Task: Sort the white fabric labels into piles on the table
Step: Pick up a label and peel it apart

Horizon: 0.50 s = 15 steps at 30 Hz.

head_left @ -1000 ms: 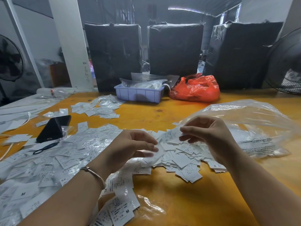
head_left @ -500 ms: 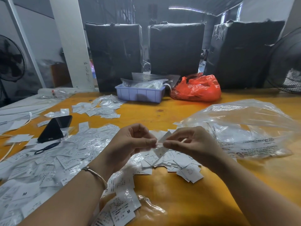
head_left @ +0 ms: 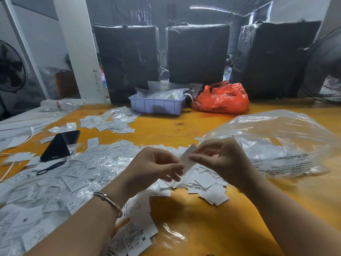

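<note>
- Pinching one white label (head_left: 186, 159), right hand (head_left: 224, 161) at frame centre, fingers curled.
- Left hand (head_left: 149, 169) loosely curled beside it; its grip is unclear.
- Label pile (head_left: 208, 185) on yellow worktop (head_left: 203, 228) below.

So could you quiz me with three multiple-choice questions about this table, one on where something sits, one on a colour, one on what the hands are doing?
1. Where does the phone lie?
A. left of the hands, among the labels
B. inside the tray
C. on the clear bag

2. What colour is the crumpled bag next to the tray?
A. green
B. red-orange
C. black

3. What is the right hand doing?
A. lying flat on the table
B. holding the scissors
C. pinching a label

Answers:
1. A: the dark phone rests on the table's left side, labels all around it.
2. B: it glows red-orange to the right of the pale purple tray.
3. C: its fingertips pinch a white label above the pile, with the left hand at the label's other end.
</note>
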Tool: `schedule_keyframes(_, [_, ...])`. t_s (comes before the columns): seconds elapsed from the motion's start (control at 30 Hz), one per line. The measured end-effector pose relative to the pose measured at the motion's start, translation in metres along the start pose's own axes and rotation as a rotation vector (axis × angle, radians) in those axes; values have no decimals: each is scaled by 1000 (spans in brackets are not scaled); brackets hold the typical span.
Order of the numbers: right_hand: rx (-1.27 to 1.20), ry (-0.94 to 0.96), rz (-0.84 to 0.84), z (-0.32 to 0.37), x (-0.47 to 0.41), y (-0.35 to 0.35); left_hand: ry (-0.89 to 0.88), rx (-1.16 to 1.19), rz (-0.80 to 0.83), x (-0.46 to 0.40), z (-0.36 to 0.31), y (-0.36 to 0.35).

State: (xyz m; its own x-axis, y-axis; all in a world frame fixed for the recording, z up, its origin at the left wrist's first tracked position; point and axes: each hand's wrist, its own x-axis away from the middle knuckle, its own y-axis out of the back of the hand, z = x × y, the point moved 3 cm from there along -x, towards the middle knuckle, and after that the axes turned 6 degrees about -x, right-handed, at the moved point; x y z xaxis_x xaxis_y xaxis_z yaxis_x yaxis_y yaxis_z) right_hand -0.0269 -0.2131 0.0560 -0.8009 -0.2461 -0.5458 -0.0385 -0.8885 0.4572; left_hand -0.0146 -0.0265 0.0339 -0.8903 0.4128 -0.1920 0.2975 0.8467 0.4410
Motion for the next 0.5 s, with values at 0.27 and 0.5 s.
schedule_keyframes(0.27, [-336, 96, -281, 13, 1, 27, -71, -17, -85, 0, -1, 3])
schedule_keyframes(0.5, [-241, 95, -262, 21, 3, 25, -84, -6, -103, 0, -1, 4])
